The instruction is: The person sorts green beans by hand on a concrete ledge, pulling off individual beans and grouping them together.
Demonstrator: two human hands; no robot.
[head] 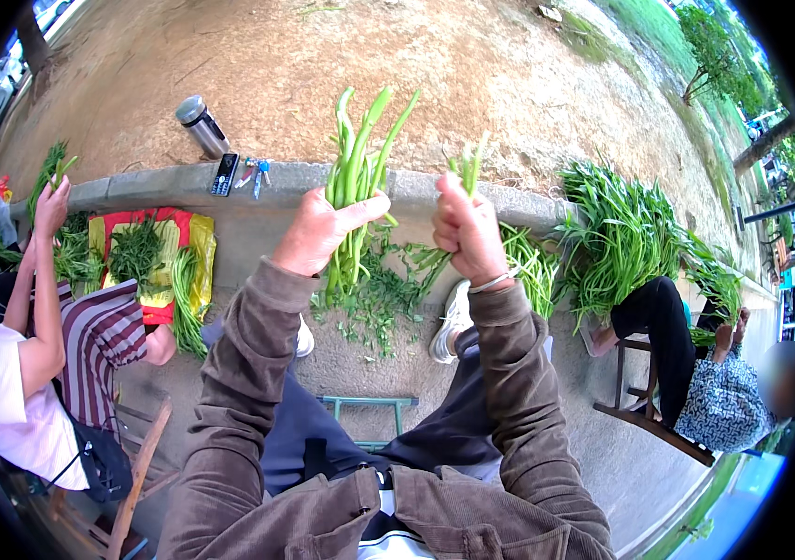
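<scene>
My left hand (327, 224) grips a bunch of thick green vegetable stems (355, 168) that stand upright, their lower ends hanging below the fist. To the right, apart from it, my right hand (469, 227) is closed around a few thinner green stems (467, 164), with leafy ends showing below the fingers. Between my shoes, torn green leaves (383, 301) lie scattered on the pavement. A pile of bare green stems (534, 269) lies just right of my right hand, and a larger heap of leafy greens (621, 238) rests against the curb beyond it.
On the concrete curb (152, 183) lie a keypad phone (225, 174) and keys (257, 178); a steel flask (203, 127) stands behind. At left a seated person (19, 364) holds greens beside a red and yellow bag (198, 245). Another person (719, 399) sits at right, also handling greens.
</scene>
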